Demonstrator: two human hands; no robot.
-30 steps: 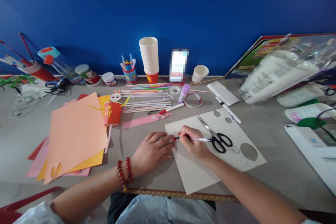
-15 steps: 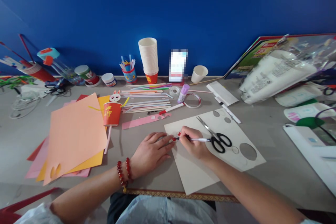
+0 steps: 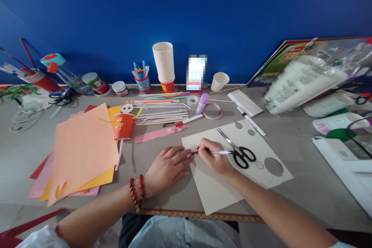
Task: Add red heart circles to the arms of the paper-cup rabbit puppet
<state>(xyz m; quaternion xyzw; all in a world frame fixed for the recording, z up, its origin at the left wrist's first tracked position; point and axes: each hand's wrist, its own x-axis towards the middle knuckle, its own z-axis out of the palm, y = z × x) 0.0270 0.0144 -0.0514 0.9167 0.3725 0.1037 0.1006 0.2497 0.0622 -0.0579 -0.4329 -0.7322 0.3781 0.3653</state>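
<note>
My right hand (image 3: 214,157) is closed round a pen (image 3: 222,152), its tip pointing left at a small pale round piece (image 3: 193,154) by the left edge of a white paper sheet (image 3: 221,190). My left hand (image 3: 168,166) lies palm down on the table, fingers stretched out, with the fingertips touching that small piece. Fingers partly hide the piece, so what is drawn on it cannot be made out. Black-handled scissors (image 3: 241,154) lie on the white sheet just right of my right hand, near several cut-out holes and a small ring (image 3: 259,165).
Left lie stacked coloured papers (image 3: 84,151) and a red cup figure (image 3: 123,126) with a rabbit-like head. Behind my hands are straws (image 3: 162,114), a glue stick (image 3: 202,103), tape (image 3: 192,101) and stacked paper cups (image 3: 163,62). Bagged cups (image 3: 305,81) stand at the right.
The view shifts very slightly. Both hands stay in nearly the same place, with the pen still at the small round piece.
</note>
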